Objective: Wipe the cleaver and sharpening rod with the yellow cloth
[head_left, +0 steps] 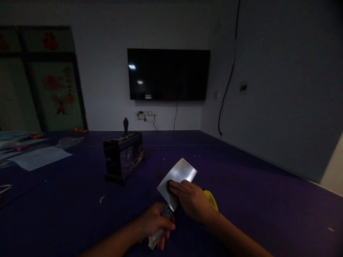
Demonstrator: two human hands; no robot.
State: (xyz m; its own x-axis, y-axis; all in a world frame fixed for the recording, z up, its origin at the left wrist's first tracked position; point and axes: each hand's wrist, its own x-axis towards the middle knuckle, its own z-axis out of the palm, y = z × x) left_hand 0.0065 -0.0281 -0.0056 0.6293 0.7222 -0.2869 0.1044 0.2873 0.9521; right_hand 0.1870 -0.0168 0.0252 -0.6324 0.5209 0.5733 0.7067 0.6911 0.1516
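A cleaver [179, 172] with a broad shiny blade is held up in front of me, tilted to the upper right. My left hand [158, 222] is closed around its handle, which has a pale, crinkled-looking end. My right hand [195, 200] is closed on the blade near the handle, its fingers pressed together across the face; the thumb is hidden. A dark patch shows on the blade beneath those fingertips. Behind my right wrist a yellow thing [210, 200] pokes out, mostly covered. Ahead and to the left stands a black knife block [114, 160], with one dark handle [125, 125] sticking up from it.
The purple tabletop [80, 200] carries printed paper [43, 157] and clear plastic wrapping [68, 142] at the left. Small white scraps lie about. A television [168, 75] hangs on the far wall above sockets, and a black cable [227, 85] runs down the right wall.
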